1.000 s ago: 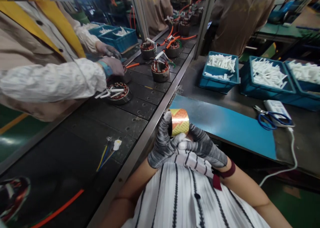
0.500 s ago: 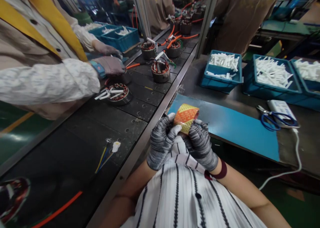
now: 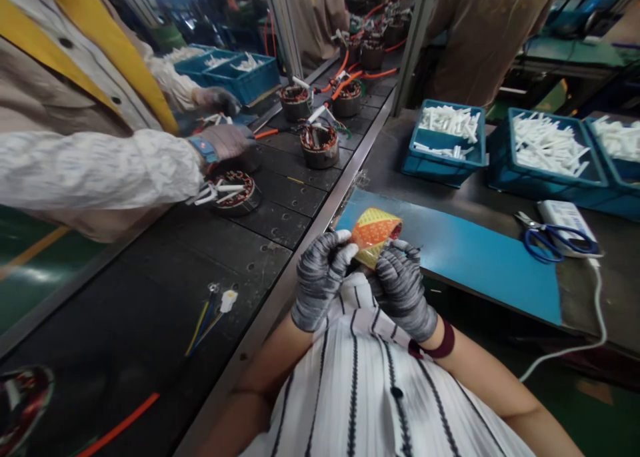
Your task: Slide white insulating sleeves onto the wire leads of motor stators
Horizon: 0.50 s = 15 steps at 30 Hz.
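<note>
Blue sheet (image 3: 480, 260) laid on table (image 3: 480, 200). Roll's left edge pinched by nearly closed left hand (image 3: 315, 280); right edge gripped by curled right hand (image 3: 405, 290), thumb hidden. Printed roll (image 3: 376, 233) held beside sheet's left end; rims should be supported evenly, face left uncovered.

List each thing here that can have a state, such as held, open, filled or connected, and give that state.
Left hand: gloved, gripping tape roll
Right hand: gloved, gripping tape roll
Tape roll: held between both hands
Scissors: unheld, partly on white box; blades too small to judge
White box: white cable attached
Blue crates: uncovered, holding white tubes
White connector: unheld
</note>
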Tool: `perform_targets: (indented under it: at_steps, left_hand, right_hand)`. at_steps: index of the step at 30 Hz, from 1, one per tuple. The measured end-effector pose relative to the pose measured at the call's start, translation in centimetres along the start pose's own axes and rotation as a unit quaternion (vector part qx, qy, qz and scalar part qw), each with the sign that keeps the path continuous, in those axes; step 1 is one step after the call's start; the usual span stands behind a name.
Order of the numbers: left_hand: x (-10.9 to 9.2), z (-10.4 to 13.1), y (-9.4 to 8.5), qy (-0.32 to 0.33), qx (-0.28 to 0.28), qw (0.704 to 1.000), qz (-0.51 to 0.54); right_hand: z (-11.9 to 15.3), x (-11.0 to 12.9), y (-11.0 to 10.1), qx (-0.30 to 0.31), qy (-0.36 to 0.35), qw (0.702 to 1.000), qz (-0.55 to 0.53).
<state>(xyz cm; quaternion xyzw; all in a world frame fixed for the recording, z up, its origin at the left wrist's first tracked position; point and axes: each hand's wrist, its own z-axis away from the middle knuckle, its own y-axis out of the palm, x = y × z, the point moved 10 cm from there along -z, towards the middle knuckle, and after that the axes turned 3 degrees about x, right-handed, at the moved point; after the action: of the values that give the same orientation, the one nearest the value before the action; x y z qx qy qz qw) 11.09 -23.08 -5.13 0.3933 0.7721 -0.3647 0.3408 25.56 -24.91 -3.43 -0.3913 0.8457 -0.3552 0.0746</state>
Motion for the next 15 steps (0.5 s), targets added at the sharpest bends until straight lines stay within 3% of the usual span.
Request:
perform_targets:
  at_steps: [3,7,11,13,15]
  left_hand:
    - [0.7,-1.7,0.7,-0.014,0.052,0.999,0.010]
    - [1.5,-3.2,2.3,-0.002,0.111,0.992,-0.066]
    - [0.5,-2.4,2.3,0.073,0.067,0.991,-0.090]
    - [-0.3,-1.7,1.9,0.119,0.038,0.991,-0.042]
    - [0.3,-1.7,1.1,0.107,0.006,0.994,0.038]
  right_hand:
    - [0.1,-0.3,0.7,0.021,0.000,1.000,0.011]
    - [0.5,-0.4,1.1,0.004,-0.014,1.000,-0.006]
    - [1.5,-1.6,1.7,-0.016,0.031,0.999,0.008]
    - [2.4,-2.8,2.3,-0.014,0.073,0.997,-0.003]
    - [3.1,-3.2,2.6,-0.015,0.081,0.997,-0.012]
